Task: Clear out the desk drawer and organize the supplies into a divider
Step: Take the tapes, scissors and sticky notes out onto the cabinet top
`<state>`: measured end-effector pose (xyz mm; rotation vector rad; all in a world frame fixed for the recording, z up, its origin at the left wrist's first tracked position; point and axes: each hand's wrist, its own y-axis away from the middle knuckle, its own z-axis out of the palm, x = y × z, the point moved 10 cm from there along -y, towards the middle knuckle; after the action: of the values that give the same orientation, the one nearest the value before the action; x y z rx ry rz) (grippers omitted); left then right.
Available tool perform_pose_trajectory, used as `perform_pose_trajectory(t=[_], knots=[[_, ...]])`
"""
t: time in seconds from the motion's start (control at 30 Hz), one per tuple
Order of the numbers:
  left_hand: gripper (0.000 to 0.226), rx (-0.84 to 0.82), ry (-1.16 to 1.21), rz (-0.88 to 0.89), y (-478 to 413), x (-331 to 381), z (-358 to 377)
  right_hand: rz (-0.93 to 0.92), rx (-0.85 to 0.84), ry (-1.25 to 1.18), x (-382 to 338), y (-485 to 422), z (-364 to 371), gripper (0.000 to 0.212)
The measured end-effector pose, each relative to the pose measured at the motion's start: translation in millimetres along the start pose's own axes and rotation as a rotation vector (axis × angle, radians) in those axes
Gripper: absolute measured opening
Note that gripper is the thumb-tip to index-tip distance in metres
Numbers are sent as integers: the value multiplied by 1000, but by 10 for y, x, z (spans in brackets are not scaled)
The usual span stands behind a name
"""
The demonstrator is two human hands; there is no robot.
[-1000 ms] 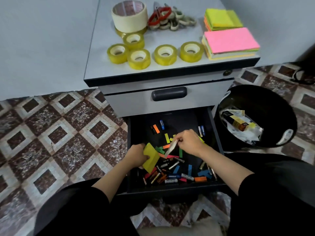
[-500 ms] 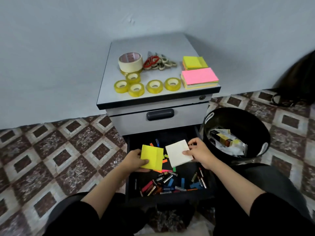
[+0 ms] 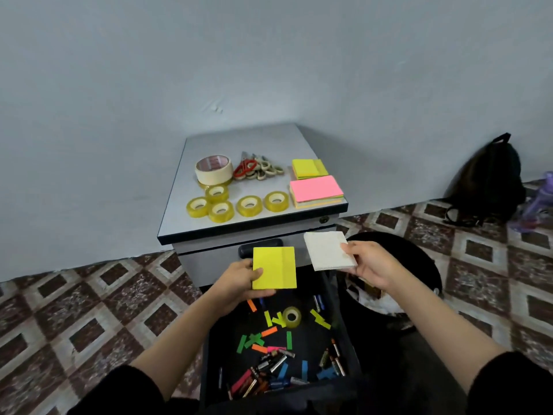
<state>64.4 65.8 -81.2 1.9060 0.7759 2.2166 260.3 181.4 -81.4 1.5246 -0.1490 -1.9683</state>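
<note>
Cabinet top (image 3: pixel 314 148): tape rolls (image 3: pixel 220 210), scissors (image 3: pixel 246 168), note stacks (image 3: pixel 317 191) | open drawer (image 3: pixel 353 339): batteries (image 3: pixel 270 365), paper strips (image 3: pixel 268 331), one tape roll (image 3: pixel 291 316) | left hand (image 3: pixel 239 280): gripping yellow pad (image 3: pixel 274 268) above drawer | right hand (image 3: pixel 369 262): pinching white pad (image 3: pixel 329 250) by its edge, near bin (image 3: pixel 425 265).

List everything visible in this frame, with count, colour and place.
cabinet: one, grey, centre
big tape roll: one, cream, cabinet top
small tape rolls: at least six, yellow, cabinet top, one in drawer
scissors: several, red and cream handles, cabinet top
note stacks: two, yellow and pink tops, cabinet top
drawer: one, black, open
paper strips: many, mixed colours, drawer
batteries: many, mixed, drawer front
bin: one, black, right of cabinet
backpack: one, black, by wall
bottle: one, purple, right edge
left hand: holds yellow pad
right hand: holds white pad
</note>
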Motion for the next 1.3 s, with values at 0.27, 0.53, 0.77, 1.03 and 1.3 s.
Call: perform_pose_trajectory(t=[0.27,0.53,0.77,1.03,1.3], knots=[[11,168,-91,235,-43,824,-66,-54,73,-153,-509,-86,-197,12],[8,160,10,263,-450,1528,236,-74,121,-209,-624,-262,-381,11],[17,191,7,259,-1191,1958,459,-60,187,-118,-615,-563,-792,15],[33,232,-114,195,-1788,1987,498,-45,229,-41,-688,-647,-1045,9],[22,266,-224,244,-1874,1920,448,-31,262,-73,-682,-718,-1057,11]])
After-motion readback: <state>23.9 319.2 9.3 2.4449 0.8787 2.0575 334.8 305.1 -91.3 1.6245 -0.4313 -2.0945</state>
